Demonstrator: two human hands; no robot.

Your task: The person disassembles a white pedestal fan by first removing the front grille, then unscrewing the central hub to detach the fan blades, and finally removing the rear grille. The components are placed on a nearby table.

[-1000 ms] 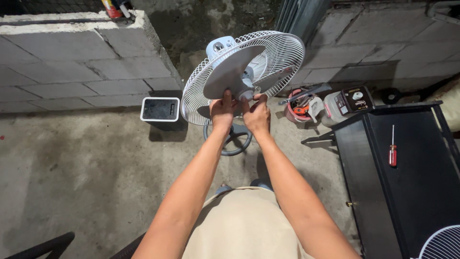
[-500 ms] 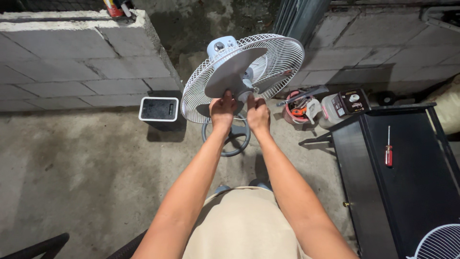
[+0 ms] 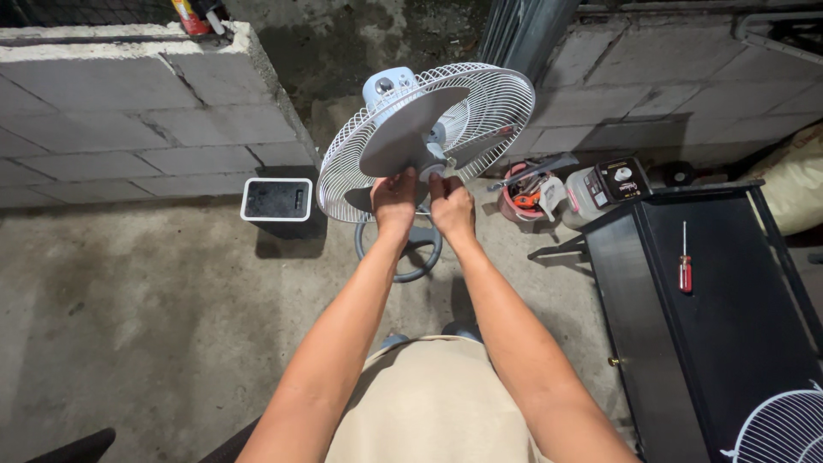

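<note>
Overhead, the head camera looks down along two bare forearms that reach forward from a tan-clothed lap toward a pedestal fan (image 3: 426, 137) standing on a concrete floor (image 3: 146, 317). Its front guard is off, so the grey blades (image 3: 411, 129) are exposed against the white wire rear grille (image 3: 489, 103), which tilts up toward the viewer. The left hand (image 3: 393, 200) and the right hand (image 3: 451, 204) meet at the fan's hub, just beside each other, fingers curled in and pinching at the small pale cap in the centre of the blades (exactly how much of the cap each hand grips cannot be told, since the fingertips hide it). Below the hands, the fan's round grey base (image 3: 399, 249) rests on the floor.

Around it: a grey block wall (image 3: 129, 120) on the left, with a small white-rimmed box (image 3: 277, 201) at its foot. To the right of the fan lie a reddish bundle of tools (image 3: 525, 193) and a grey device (image 3: 610, 184). Further right stands a black table (image 3: 686, 343) bearing a red-handled screwdriver (image 3: 685, 259), and at the lower right corner a second white wire grille (image 3: 784, 429) lies on it.
</note>
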